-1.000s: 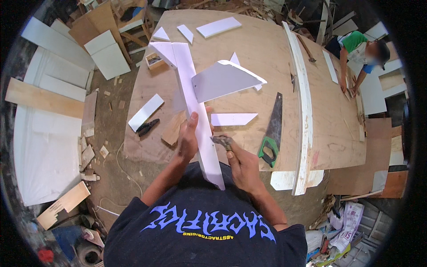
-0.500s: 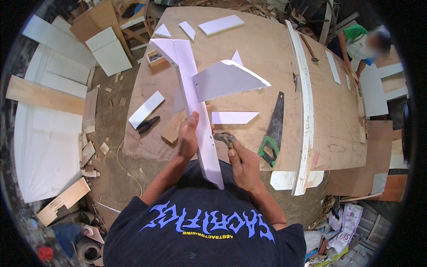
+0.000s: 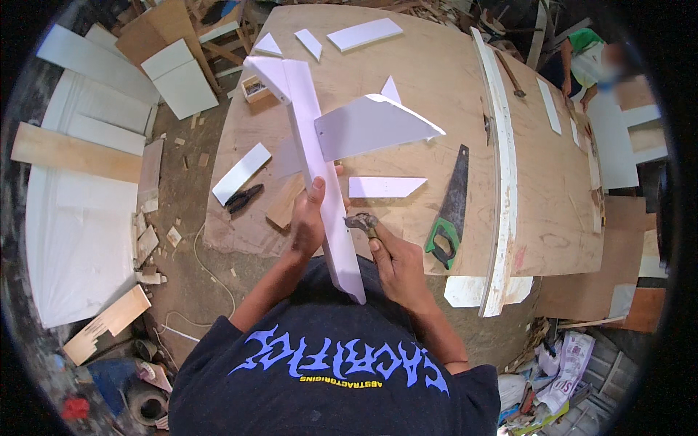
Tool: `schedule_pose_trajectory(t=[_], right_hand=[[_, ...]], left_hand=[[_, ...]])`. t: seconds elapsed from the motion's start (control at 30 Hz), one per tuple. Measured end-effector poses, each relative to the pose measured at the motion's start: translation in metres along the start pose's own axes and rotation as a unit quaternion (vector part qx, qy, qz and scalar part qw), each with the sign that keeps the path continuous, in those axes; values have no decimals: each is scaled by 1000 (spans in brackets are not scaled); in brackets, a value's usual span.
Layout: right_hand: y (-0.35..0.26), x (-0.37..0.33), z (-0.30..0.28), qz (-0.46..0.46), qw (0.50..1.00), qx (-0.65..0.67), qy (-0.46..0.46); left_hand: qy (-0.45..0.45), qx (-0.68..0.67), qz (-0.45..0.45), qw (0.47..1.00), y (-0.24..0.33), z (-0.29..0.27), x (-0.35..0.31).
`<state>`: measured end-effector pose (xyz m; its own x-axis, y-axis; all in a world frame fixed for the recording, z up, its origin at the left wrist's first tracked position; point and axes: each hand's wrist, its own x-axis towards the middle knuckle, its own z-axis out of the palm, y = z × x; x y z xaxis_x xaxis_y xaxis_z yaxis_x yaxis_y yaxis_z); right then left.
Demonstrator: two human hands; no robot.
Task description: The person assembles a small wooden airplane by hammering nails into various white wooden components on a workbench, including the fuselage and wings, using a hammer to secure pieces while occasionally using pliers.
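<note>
A long white-painted board [image 3: 315,138] slants up from my chest over the worktable. My left hand [image 3: 311,218] is wrapped round its lower half, thumb on the face. A wide tapered white panel [image 3: 378,127] juts out to the right from this board, and a short angled white piece [image 3: 270,76] joins its far end. In my right hand [image 3: 400,265] is a hammer [image 3: 362,221], gripped close below its metal head. The head lies at the board's right edge, beside a small dark spot; whether they touch I cannot tell. Most of the handle is hidden by my hand.
On the plywood worktable [image 3: 538,218] lie a green-handled handsaw [image 3: 452,211], black pliers [image 3: 244,198], a small box [image 3: 254,89] and several white offcuts. A long white batten [image 3: 498,167] crosses the table's right side. Another person [image 3: 585,65] works at the far right.
The hammer head has moved slightly left, closer to the board's edge. My left hand keeps its grip on the board. The whole view has shifted a little.
</note>
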<state>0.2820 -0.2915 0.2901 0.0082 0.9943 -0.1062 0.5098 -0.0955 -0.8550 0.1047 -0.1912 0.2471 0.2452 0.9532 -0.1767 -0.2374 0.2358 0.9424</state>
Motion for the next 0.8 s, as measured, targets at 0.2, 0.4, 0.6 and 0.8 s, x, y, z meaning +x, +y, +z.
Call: schedule_pose_trajectory(t=[0.2, 0.4, 0.6, 0.8], right_hand=[[-1, 1, 1, -14, 1000, 0, 9], [46, 20, 9, 55, 996, 56, 42], [184, 44, 65, -53, 973, -220, 35], [253, 46, 98, -46, 980, -194, 5]], left_hand=[[15, 10, 7, 1000, -4, 0, 0], [50, -3, 7, 999, -9, -8, 1], [109, 70, 7, 992, -21, -36, 15], [172, 173, 24, 969, 4, -45, 18]])
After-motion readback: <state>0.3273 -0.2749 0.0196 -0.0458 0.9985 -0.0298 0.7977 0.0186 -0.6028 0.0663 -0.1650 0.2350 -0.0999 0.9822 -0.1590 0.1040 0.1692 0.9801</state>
